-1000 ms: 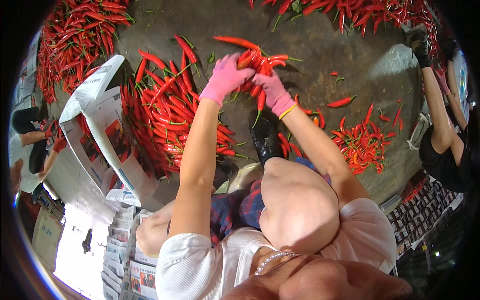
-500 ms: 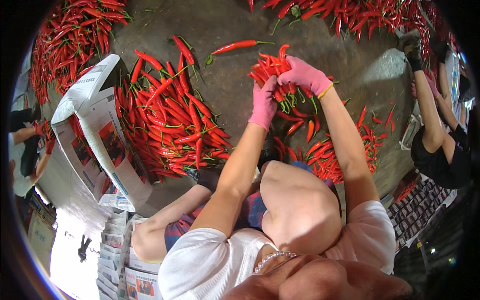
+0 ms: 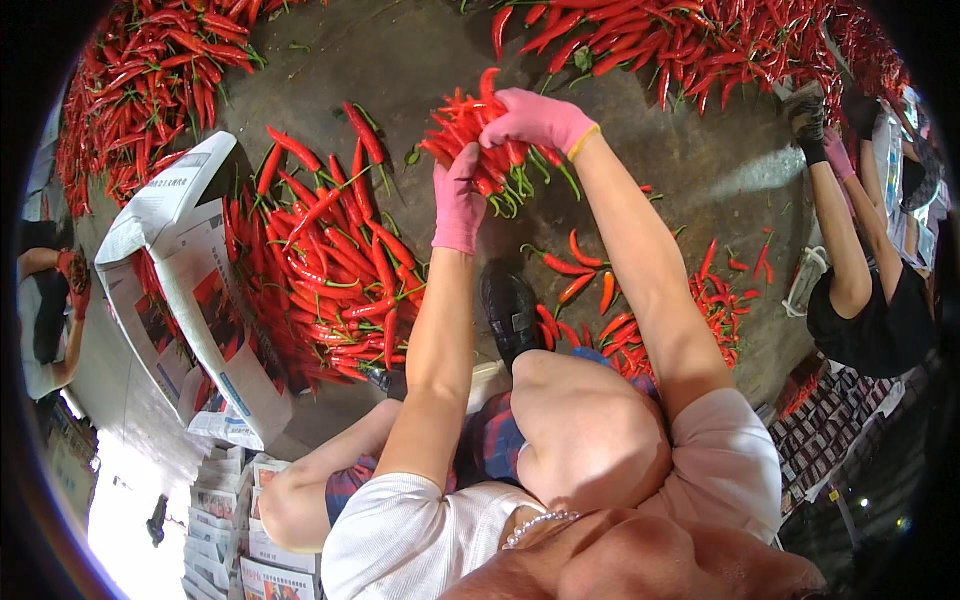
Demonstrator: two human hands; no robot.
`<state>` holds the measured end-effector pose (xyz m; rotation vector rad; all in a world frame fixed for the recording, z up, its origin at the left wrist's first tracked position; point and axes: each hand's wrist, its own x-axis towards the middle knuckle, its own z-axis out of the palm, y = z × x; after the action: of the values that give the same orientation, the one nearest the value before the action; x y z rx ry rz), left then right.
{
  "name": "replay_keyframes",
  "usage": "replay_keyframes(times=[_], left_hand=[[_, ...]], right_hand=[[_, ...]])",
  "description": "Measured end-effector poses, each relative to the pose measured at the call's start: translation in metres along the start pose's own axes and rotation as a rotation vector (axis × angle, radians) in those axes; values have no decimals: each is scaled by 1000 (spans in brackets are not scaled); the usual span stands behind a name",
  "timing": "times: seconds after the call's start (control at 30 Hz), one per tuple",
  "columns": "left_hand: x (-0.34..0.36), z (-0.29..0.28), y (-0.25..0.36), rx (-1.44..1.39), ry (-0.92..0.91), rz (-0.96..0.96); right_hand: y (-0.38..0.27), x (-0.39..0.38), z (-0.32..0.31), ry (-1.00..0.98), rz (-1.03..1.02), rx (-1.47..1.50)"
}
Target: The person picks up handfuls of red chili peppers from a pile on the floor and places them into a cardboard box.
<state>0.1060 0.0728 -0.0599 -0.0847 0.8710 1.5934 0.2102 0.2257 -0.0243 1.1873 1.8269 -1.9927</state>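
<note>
In pink gloves, both my hands grip one bunch of red chili peppers [image 3: 462, 122] above the dark floor. My left hand [image 3: 460, 200] closes on the bunch from the near left side. Across its top and right side curls my right hand [image 3: 545, 122]. Green stems poke out below, toward me. Left of my hands lies a big heap of red chili peppers [image 3: 330, 270], beside a box folded from newspaper [image 3: 215, 300]. A smaller pile of chili peppers [image 3: 700, 310] sits near my right forearm, with a few loose ones around it.
More chili heaps lie at the far left [image 3: 150, 80] and far right [image 3: 690, 40]. Other people work at the left edge [image 3: 50, 310] and right edge [image 3: 870, 290]. Stacked newspapers [image 3: 215, 520] stand at lower left. My black shoe [image 3: 508, 308] rests on the floor [image 3: 390, 60].
Both hands have moved left with the bunch, toward the big heap. The single pepper that lay beyond them is no longer seen apart. My shoe shows more now.
</note>
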Motion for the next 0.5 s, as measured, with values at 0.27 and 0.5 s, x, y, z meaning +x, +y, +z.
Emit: replay_keyframes(times=[0.27, 0.5], left_hand=[[146, 130, 20, 732, -410, -144], [32, 35, -12, 431, -93, -94]], right_hand=[[57, -16, -69, 627, -430, 1070], [59, -47, -5, 234, -148, 658]])
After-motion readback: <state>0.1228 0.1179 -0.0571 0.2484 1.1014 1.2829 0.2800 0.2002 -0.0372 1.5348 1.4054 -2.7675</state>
